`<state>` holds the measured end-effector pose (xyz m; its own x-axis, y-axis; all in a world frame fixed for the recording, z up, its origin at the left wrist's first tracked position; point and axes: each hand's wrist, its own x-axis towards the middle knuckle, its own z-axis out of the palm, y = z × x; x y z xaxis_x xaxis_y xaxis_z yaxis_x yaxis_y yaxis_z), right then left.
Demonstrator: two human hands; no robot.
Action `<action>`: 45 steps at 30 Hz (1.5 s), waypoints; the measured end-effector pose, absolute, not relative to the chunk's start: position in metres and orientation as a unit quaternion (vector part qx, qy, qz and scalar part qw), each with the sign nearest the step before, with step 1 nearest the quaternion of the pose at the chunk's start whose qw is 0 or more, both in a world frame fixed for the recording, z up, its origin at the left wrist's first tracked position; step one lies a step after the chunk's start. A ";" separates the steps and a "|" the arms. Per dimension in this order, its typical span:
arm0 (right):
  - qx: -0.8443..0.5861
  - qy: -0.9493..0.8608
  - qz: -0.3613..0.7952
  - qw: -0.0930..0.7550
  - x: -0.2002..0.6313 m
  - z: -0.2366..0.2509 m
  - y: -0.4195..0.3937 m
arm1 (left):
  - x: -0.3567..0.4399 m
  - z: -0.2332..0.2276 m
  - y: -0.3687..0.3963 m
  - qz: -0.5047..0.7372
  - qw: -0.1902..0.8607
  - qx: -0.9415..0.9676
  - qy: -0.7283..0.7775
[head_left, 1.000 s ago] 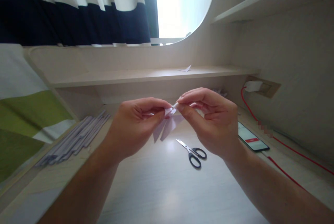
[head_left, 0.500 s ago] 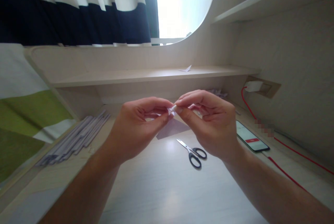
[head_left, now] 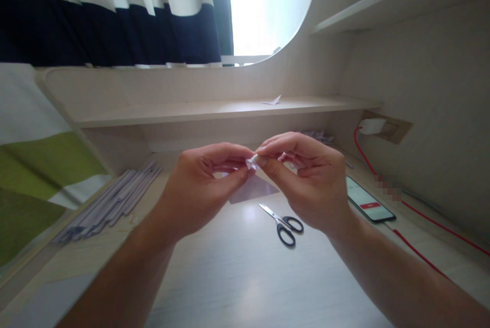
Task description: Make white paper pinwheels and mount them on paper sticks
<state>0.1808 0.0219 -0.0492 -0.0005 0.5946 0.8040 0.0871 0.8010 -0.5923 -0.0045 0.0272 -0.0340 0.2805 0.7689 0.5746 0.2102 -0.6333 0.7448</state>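
Note:
Between my two hands, above the desk, is a small folded piece of white paper (head_left: 251, 163). My left hand (head_left: 209, 185) pinches its left side with thumb and fingers. The thumb and forefinger of my right hand (head_left: 306, 177) are closed on its upper right end, and the fingertips hide part of it. A flat sheet of paper (head_left: 254, 190) lies on the desk behind and below the fingertips. Scissors with black handles (head_left: 282, 225) rest on the desk below my right hand, blades pointing up and left.
A row of folded paper strips (head_left: 111, 200) lies at the left. A phone (head_left: 370, 200) with a red cable (head_left: 419, 255) is at the right. More folded paper pieces (head_left: 316, 136) sit behind my right hand. A folded paper (head_left: 273, 100) lies on the shelf (head_left: 191, 112).
My left thumb has shifted slightly, and more of the small white paper shows between the fingertips. Everything else stays where it was.

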 end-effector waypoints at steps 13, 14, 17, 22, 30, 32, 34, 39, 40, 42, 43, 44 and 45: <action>-0.263 -0.693 0.183 0.646 0.181 -0.048 0.021 | -0.005 -0.033 0.026 0.502 0.280 0.752 0.322; -0.265 -0.696 0.178 0.644 0.181 -0.047 0.021 | -0.005 -0.033 0.026 0.503 0.280 0.752 0.322; -0.272 -0.701 0.162 0.639 0.182 -0.047 0.021 | -0.004 -0.032 0.026 0.503 0.282 0.751 0.322; -0.280 -0.703 0.162 0.633 0.181 -0.048 0.022 | -0.004 -0.033 0.027 0.509 0.282 0.749 0.316; -0.304 -0.698 0.176 0.624 0.183 -0.047 0.021 | -0.004 -0.033 0.025 0.516 0.276 0.750 0.307; -0.314 -0.698 0.183 0.617 0.184 -0.047 0.021 | -0.004 -0.032 0.025 0.516 0.273 0.751 0.310; -0.318 -0.700 0.192 0.610 0.184 -0.046 0.022 | -0.004 -0.032 0.026 0.514 0.275 0.751 0.310; -0.324 -0.703 0.200 0.601 0.184 -0.044 0.023 | -0.004 -0.034 0.025 0.510 0.276 0.752 0.314; -0.326 -0.703 0.202 0.599 0.184 -0.044 0.023 | -0.005 -0.034 0.025 0.509 0.274 0.753 0.315; -0.327 -0.701 0.208 0.599 0.184 -0.044 0.023 | -0.005 -0.034 0.024 0.507 0.273 0.754 0.317; -0.327 -0.699 0.211 0.600 0.183 -0.044 0.023 | -0.005 -0.033 0.024 0.507 0.274 0.753 0.317; -0.326 -0.698 0.213 0.601 0.183 -0.044 0.023 | -0.005 -0.033 0.024 0.508 0.276 0.753 0.315; -0.325 -0.696 0.215 0.603 0.183 -0.045 0.023 | -0.005 -0.032 0.024 0.510 0.278 0.751 0.314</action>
